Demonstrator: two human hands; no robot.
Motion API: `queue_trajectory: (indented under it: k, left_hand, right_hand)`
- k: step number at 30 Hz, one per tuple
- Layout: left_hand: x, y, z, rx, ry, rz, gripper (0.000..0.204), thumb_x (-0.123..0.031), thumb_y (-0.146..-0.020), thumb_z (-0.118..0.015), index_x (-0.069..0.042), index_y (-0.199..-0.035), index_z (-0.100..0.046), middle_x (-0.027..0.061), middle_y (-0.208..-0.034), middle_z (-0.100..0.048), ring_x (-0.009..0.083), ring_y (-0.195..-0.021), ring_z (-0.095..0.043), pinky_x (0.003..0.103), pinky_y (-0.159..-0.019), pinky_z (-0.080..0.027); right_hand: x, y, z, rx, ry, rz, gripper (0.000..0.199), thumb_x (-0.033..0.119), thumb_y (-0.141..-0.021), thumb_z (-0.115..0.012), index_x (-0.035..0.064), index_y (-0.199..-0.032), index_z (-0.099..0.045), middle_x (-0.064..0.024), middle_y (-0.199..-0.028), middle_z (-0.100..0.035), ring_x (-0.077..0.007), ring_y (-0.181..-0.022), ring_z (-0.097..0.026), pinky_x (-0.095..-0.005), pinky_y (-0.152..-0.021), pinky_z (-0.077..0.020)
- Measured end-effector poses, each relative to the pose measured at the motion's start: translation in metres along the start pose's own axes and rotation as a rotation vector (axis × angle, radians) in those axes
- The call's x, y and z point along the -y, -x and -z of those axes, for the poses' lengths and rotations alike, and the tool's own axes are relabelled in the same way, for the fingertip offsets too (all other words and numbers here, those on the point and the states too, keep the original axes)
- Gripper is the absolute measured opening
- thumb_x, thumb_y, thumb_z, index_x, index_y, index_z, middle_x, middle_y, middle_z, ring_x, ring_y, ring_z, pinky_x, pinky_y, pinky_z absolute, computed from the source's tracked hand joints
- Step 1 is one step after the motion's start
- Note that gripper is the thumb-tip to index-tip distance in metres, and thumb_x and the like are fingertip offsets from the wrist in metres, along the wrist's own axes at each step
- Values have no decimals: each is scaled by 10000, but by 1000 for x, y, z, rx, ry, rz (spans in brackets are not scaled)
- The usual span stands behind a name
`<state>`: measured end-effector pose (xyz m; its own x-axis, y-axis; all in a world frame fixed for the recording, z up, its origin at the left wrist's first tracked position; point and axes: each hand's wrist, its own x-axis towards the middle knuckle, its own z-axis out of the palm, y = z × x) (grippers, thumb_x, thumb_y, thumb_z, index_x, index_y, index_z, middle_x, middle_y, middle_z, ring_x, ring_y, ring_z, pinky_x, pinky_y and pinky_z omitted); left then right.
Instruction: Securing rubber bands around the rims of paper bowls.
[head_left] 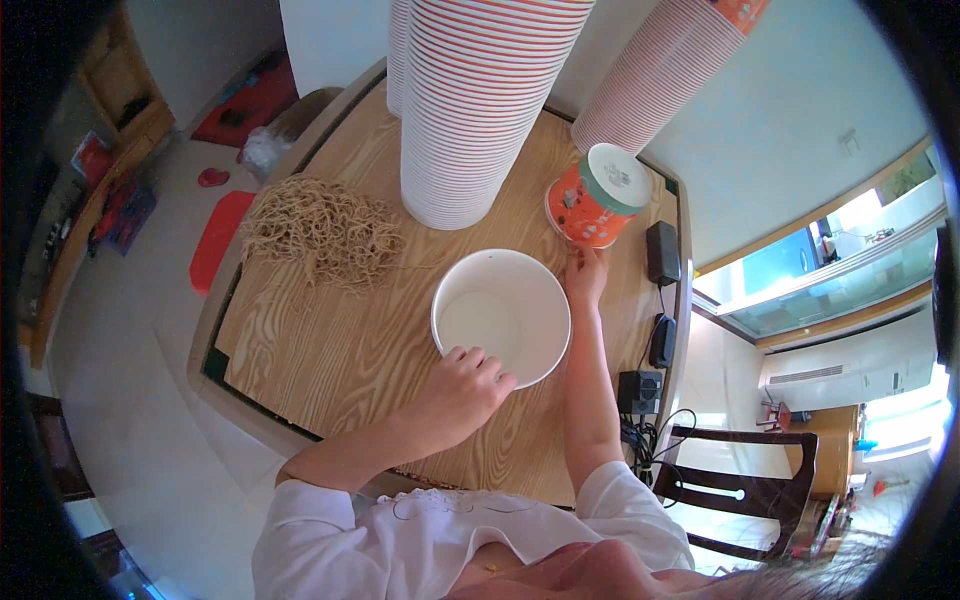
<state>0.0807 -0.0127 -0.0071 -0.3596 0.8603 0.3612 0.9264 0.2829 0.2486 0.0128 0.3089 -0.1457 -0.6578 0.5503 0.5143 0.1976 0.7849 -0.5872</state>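
Our white tub (500,310) stands upright, mouth up, our left hand (463,398) gripping its near rim. Right of it, our right hand (587,275) touches an inverted orange tub (592,212), grip unclear.

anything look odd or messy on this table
Nothing looks spilled or damaged. The orange tub sits base up while the white tub opens upward; the beige string lies in a tangled heap at left, and black cables bunch untidily by the right edge of the table.
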Motion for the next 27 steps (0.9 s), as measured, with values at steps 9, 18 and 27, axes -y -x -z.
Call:
queue_trajectory:
  k: [9,18,27]
  left_hand:
    - [4,3,-1,38,53,-11,62,-165,-770,-629,-111,-782,-601,39,-757,-565,185,-800,-571,329,-702,-449]
    - [103,-3,27,-373,318,619,74,-115,-822,-640,-50,-845,-611,115,-854,-612,295,-830,-588,390,-741,-476]
    - [183,-33,-89,32,232,765,95,-151,-757,-609,-84,-798,-662,144,-861,-645,330,-845,-621,435,-742,-505]
  right_hand:
    - [19,-7,6,-67,-62,-55,151,37,-801,-590,27,-931,-667,-144,-930,-621,-274,-812,-616,-341,-722,-489]
    - [104,-32,66,335,-635,-50,163,-25,-897,-525,-17,-1018,-634,-23,-936,-625,-98,-872,-578,-223,-774,-459]
    - [182,-22,113,626,-247,295,356,59,-786,-675,19,-1131,-596,-134,-1014,-638,-242,-956,-614,-336,-850,-469]
